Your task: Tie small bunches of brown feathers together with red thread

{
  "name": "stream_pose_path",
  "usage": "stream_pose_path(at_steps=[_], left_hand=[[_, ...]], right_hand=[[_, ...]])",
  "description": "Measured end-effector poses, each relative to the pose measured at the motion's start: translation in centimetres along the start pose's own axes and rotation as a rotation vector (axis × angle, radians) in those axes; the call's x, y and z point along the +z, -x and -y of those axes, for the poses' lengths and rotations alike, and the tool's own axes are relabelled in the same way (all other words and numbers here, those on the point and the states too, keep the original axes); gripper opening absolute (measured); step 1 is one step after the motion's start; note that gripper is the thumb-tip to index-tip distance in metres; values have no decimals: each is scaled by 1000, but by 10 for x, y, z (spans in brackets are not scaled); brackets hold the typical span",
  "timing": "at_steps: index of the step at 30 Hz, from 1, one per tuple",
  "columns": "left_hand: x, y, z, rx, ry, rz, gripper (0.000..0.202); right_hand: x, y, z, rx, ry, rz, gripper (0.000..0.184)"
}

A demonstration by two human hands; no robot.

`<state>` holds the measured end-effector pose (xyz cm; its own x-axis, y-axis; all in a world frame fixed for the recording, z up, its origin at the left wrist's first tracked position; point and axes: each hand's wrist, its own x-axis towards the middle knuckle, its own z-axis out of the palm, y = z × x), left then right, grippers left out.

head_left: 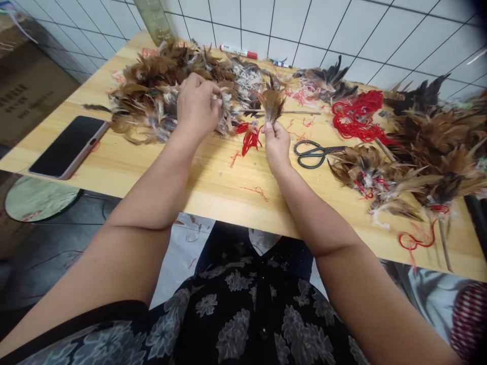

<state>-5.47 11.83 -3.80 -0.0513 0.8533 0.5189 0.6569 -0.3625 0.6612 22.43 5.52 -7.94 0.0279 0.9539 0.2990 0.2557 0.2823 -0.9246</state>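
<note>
My right hand pinches a small bunch of brown feathers by its base, with the tips fanned upward. Over a large pile of brown and grey-white feathers is my left hand, its fingers bent and drawn together. Whatever lies between those fingertips is hidden. Short red threads lie just left of my right hand, and a thin stick rests behind it. Black-handled scissors lie to the right of that hand, blades pointing right.
A phone lies at the table's left. Right of the scissors are a red thread bundle, a feather cluster and a larger feather pile. A red marker and a translucent container stand near the tiled wall.
</note>
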Motion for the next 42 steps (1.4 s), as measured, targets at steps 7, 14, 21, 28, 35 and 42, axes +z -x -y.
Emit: stream_pose_path(at_steps=[7,14,21,28,35,42], left_hand=[[42,4,2,221,70,51,45],[42,8,-28,63,-19,185,55],[6,20,-54,314,169,112,36],[6,28,-61,405,91,171,12],[29,22,-44,500,59,91,16],[36,16,-52,394,157,143,47]], right_hand=[[1,1,-1,-19,-4,9,61],[1,0,-3,-39,-16,13,62],[2,-2,-10,-49,-13,3,68],[2,-3,-3,14,-5,11,66],[3,4,17,117,-9,26,56],[1,3,26,130,-63,119,57]])
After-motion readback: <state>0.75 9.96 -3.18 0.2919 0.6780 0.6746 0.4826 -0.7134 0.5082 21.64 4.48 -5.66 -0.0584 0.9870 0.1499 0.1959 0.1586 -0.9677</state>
